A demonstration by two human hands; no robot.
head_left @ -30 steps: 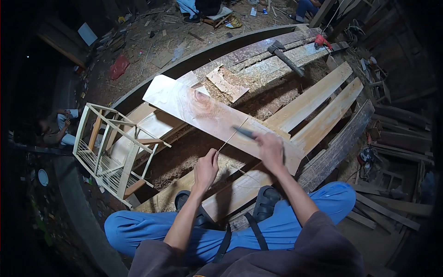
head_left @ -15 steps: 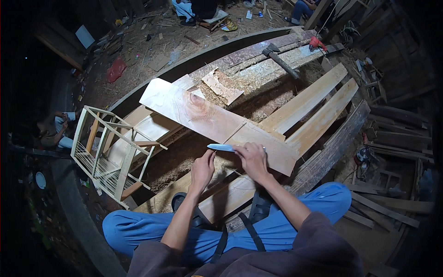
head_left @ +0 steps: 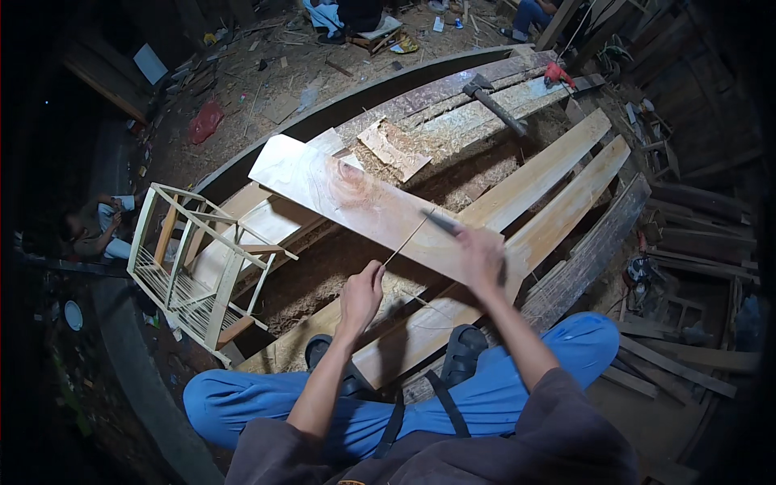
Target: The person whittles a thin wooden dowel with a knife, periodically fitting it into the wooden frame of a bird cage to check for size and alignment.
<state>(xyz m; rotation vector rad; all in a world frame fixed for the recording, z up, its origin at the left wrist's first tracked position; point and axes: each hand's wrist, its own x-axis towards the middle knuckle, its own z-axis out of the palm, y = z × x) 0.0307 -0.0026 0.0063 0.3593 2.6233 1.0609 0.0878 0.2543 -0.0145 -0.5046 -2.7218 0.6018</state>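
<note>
My left hand (head_left: pixel 362 299) is closed on a thin wooden stick (head_left: pixel 402 242), which slants up and rightward over the pale board (head_left: pixel 319 178). My right hand (head_left: pixel 482 260), blurred by motion, grips a dark-looking blade (head_left: pixel 439 218), probably a knife, pointing up-left just beside the stick's upper part. The board lies crosswise on longer planks (head_left: pixel 566 162). A light wooden slatted frame (head_left: pixel 182 259) stands left of my hands. My feet in black sandals (head_left: pixel 459 352) rest under my arms, between blue-trousered knees.
An axe (head_left: pixel 497 105), a red tool (head_left: pixel 556 74) and a shaving-covered scrap (head_left: pixel 392 145) lie on the far planks. Other people sit at the left (head_left: pixel 101 226), top (head_left: pixel 343 20) and top right (head_left: pixel 533 20). Loose boards (head_left: pixel 703 226) and debris lie around.
Since half a second ago, my right hand with the blade has moved rightward and up, the blade turning from nearly level to slanting up-left. My left hand has shifted slightly rightward, holding the stick.
</note>
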